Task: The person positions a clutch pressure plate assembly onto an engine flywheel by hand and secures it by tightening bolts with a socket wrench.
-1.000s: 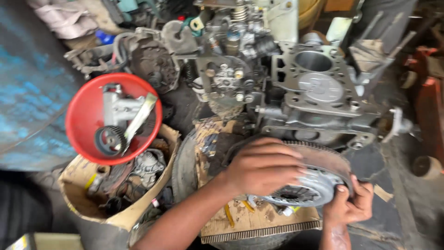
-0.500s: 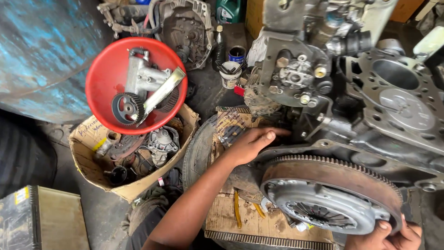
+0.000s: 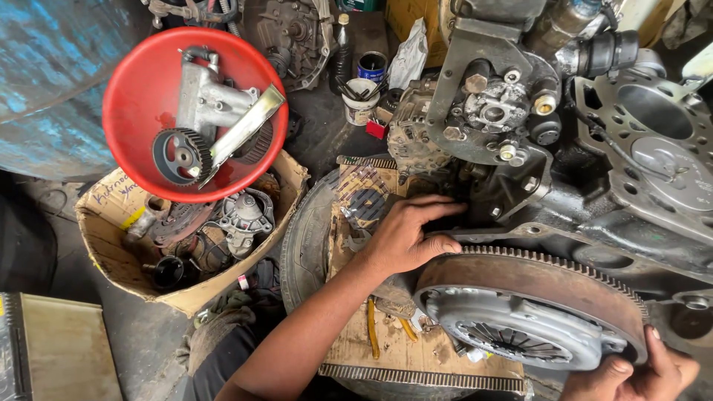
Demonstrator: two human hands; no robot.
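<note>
A rusty toothed flywheel (image 3: 542,278) with a grey clutch plate (image 3: 512,330) on its face sits on the end of a greasy engine block (image 3: 594,215). My left hand (image 3: 408,234) lies flat against the engine just left of the flywheel's rim, fingers spread and pointing right. It holds nothing. At the bottom right, my right hand (image 3: 639,371) grips the lower right edge of the flywheel, thumb over the toothed rim. The engine rests on cardboard (image 3: 401,345) laid across a tyre (image 3: 301,245).
A red bowl (image 3: 141,96) with a pump body and toothed pulley sits atop a cardboard box (image 3: 111,252) of engine parts at left. Small tins and a bottle (image 3: 364,82) stand behind. Yellow-handled pliers (image 3: 371,327) lie on the cardboard. A blue drum (image 3: 52,82) stands far left.
The view has shifted right and down along the engine. My left hand has come off the clutch face and now rests on the block left of the flywheel. The right hand stays on the rim.
</note>
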